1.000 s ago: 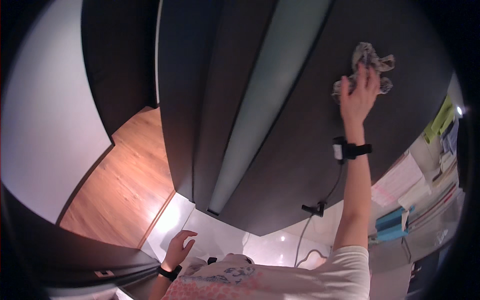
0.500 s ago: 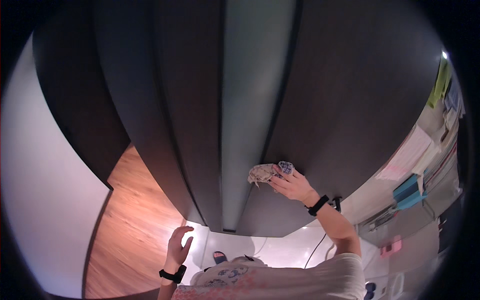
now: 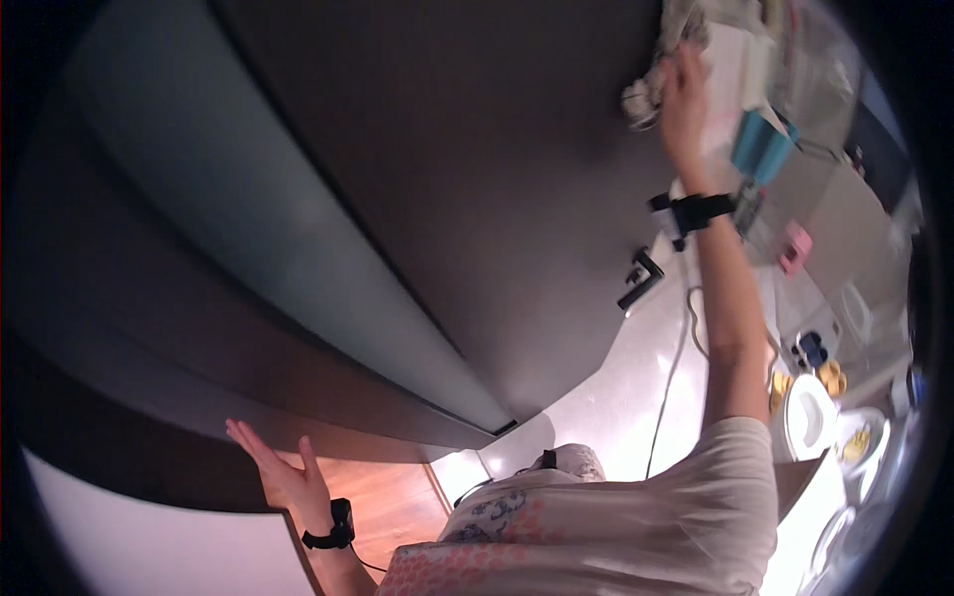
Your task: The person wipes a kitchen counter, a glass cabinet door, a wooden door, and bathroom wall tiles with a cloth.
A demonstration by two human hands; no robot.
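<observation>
A dark brown door [image 3: 497, 179] with a frosted glass strip [image 3: 298, 228] fills much of the head view. My right hand [image 3: 686, 114] is stretched far out at the door's right edge, its fingers closed on a crumpled light cloth [image 3: 641, 104]; motion smears both a little. Lower on the same side, a black door handle [image 3: 641, 278] sticks out, well below that hand. My left hand [image 3: 288, 477] is at the lower left with fingers straight and thumb apart, holding nothing. Its fingertips overlap the dark panel beside the door in the picture; contact cannot be made out.
Past the door's right edge are a teal item [image 3: 763, 147], a pink item [image 3: 795, 248] and a white toilet-like bowl [image 3: 807, 417]. A pale cable [image 3: 668, 397] runs along the light floor. Wooden flooring [image 3: 397, 507] and a white wall [image 3: 149, 536] lie at lower left.
My view has swung to the right. The right hand has carried the cloth from beside the glass strip up to the door's right edge. My left hand's curled fingers have straightened.
</observation>
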